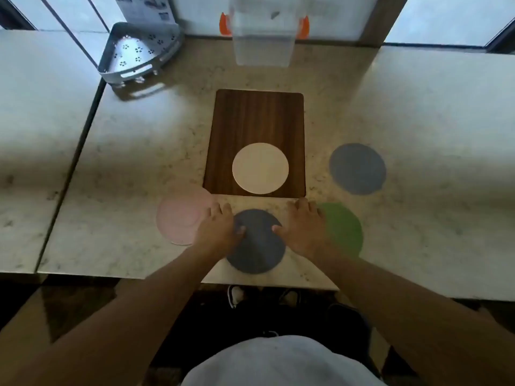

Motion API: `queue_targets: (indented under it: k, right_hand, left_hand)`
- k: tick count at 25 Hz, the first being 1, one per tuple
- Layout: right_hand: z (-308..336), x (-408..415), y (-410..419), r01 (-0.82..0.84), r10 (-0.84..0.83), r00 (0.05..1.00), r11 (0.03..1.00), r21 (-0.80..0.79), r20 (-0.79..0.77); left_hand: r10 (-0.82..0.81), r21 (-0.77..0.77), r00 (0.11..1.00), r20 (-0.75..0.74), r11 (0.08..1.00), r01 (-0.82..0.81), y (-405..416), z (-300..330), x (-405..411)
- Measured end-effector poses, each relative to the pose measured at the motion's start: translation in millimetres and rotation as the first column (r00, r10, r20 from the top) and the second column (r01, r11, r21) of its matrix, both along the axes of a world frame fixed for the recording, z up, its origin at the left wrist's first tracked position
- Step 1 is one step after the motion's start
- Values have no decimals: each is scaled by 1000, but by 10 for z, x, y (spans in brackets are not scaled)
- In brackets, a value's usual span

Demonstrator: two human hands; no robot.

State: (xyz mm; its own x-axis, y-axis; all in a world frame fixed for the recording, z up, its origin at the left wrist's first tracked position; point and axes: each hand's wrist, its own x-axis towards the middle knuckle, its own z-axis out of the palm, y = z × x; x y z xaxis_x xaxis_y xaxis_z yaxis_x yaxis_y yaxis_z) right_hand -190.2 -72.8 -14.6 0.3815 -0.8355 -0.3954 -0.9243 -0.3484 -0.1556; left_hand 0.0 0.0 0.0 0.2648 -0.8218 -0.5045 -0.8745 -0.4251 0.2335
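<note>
The pink mat (178, 218) lies at 9 o'clock of our left hand (218, 229), which rests flat, fingers nearly straight, thumb on the dark grey mat (257, 249), gripping nothing. That mat sits at 6 o'clock of the wooden board (259, 118). Our right hand (302, 227) lies equally flat, thumb on the rim, with the green mat (348, 232) at its 3 o'clock. We judge it best to work both sides up evenly and lift level.

Daylight from the windows (446, 18) beyond the far edge of the pale marble table (418, 121) throws glare near its far corners; its near edge is dim. The grey perforated metal corner rack (139, 51) casts a shadow. The left hand (220, 227) and right hand (301, 227) look smeared, and straight lines bow outward.
</note>
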Motion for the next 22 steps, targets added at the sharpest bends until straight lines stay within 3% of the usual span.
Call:
queue_targets:
  k: [6,10,13,18,22]
  right_hand:
    - [5,3,255,-16,15,1000,993,117,4]
    - [-16,67,373,15,-20,998,995,95,54]
    - [-87,88,438,108,-120,986,988,107,119]
    - [-157,122,493,359,-383,889,923,139,249]
    - [-201,16,502,466,-536,757,844,266,375]
  left_hand:
    - [105,-2,990,-90,994,-105,236,-166,33]
    - [152,-62,982,-114,985,-160,319,-232,3]
    - [156,-106,979,-135,980,-171,383,-266,-54]
    - [361,-101,915,-180,919,-382,351,-304,-100]
    - [445,-96,875,-194,879,-468,391,-342,-166]
